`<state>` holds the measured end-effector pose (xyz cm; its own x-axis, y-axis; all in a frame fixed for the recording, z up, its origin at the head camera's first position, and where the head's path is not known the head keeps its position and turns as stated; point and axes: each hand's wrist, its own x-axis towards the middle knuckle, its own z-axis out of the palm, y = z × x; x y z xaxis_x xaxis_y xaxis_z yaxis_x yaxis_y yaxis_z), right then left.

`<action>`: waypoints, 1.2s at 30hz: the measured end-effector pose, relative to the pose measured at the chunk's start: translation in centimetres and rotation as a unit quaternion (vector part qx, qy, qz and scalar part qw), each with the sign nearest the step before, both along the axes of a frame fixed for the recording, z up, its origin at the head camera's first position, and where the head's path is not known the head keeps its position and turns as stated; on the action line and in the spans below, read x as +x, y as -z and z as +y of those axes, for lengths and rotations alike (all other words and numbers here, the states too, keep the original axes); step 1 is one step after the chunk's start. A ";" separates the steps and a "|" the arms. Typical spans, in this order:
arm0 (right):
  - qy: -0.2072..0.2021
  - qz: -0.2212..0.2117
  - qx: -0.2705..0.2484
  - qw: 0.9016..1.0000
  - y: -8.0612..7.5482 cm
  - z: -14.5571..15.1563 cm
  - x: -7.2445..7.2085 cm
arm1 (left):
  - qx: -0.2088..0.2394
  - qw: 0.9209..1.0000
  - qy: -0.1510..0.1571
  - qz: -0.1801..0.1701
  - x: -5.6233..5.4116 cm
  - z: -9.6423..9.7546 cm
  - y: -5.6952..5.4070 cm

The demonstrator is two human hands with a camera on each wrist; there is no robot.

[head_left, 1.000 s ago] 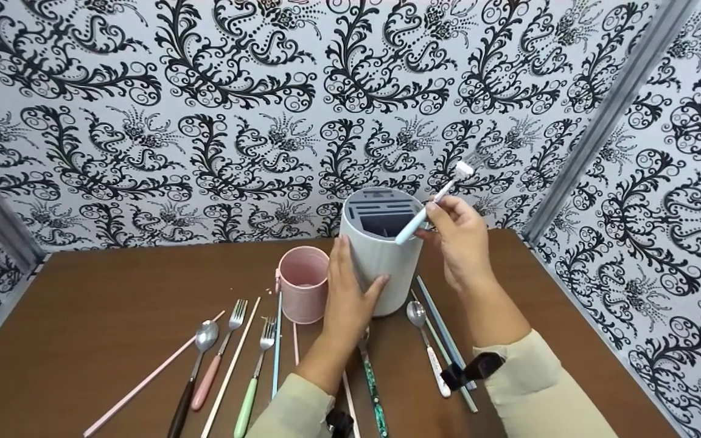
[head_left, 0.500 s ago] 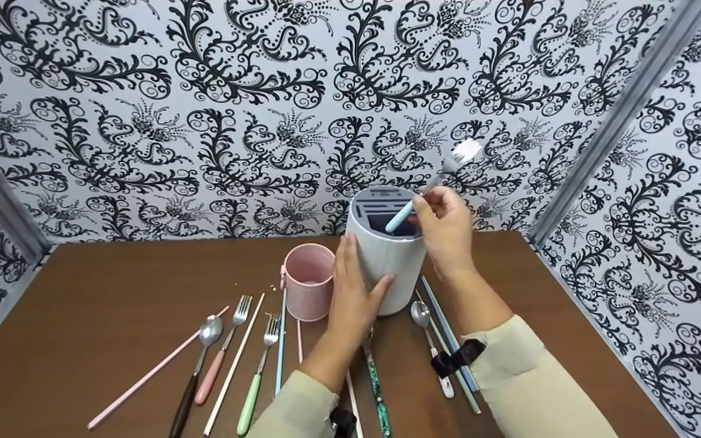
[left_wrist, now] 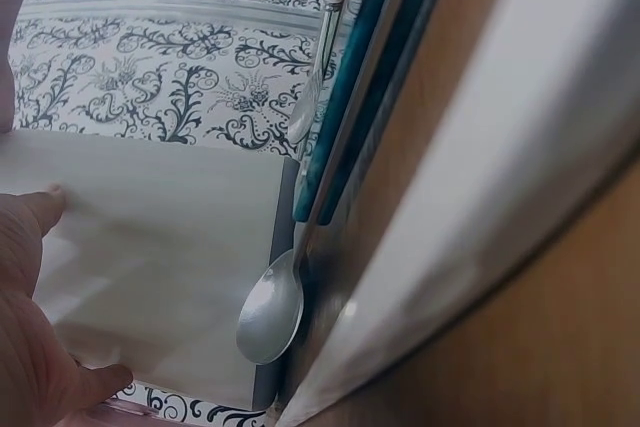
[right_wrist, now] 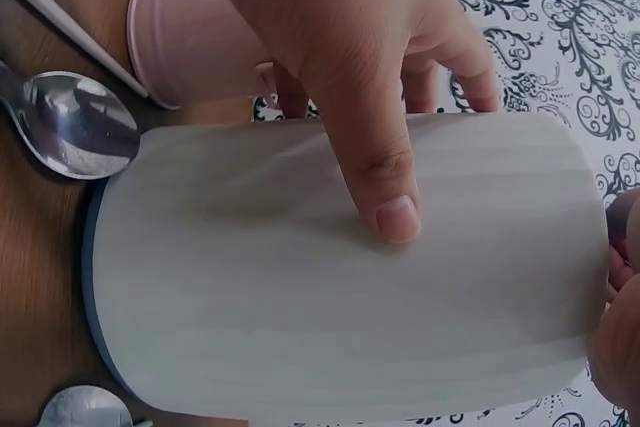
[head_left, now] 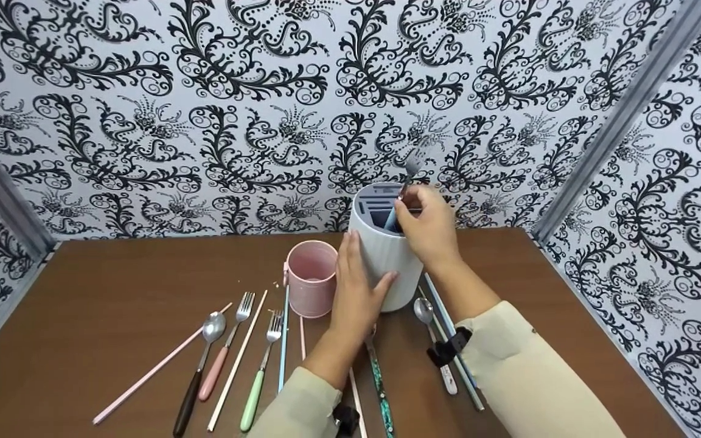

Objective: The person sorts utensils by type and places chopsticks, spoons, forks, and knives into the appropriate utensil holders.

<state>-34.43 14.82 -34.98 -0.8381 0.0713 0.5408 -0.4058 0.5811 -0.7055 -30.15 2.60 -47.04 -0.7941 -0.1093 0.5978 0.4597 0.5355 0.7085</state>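
Observation:
A white utensil holder (head_left: 394, 261) with a grey slotted top stands upright at the back. My left hand (head_left: 355, 292) grips its left side, thumb across the front and fingers round the side; the right wrist view shows that thumb (right_wrist: 375, 147) against the pale wall. Above the holder's rim, my right hand (head_left: 432, 228) pinches a fork (head_left: 414, 163) with a light blue handle. Its tines point up, and the handle's lower end is inside the large front opening. A pink cup (head_left: 312, 299) stands just left of the holder.
Several utensils lie left of the arms, including a black-handled spoon (head_left: 213, 327), a pink-handled fork (head_left: 221, 359), a green-handled fork (head_left: 255, 389) and chopsticks. A green-patterned handle (head_left: 381, 389) lies between the arms. At right lie a white-handled spoon (head_left: 425, 311) and more chopsticks (head_left: 442, 310).
The right hand has moved left over the holder. The fork has swung more upright, and its handle has gone from above the rim down into the opening. The left hand stays on the holder.

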 end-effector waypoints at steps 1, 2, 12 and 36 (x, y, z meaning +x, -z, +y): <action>0.001 0.001 0.010 1.000 0.0 0.0 0.0 | 0.000 1.000 0.000 0.001 0.0 0.0 0.0; 0.002 0.001 0.020 1.000 0.0 0.0 -0.1 | 0.001 1.000 0.000 0.001 0.0 0.0 0.0; -0.010 0.003 0.110 0.994 0.1 -0.2 -0.3 | 0.004 1.000 0.006 -0.012 0.0 -0.2 -0.2; -0.006 -0.019 0.154 0.988 0.2 -0.3 0.0 | 0.013 1.000 0.007 -0.006 0.0 0.0 0.0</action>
<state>-34.42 14.50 -35.23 -0.8581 -0.1018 0.5032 -0.3905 0.7658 -0.5109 -30.17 2.60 -47.05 -0.8033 -0.1137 0.5846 0.4577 0.5102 0.7281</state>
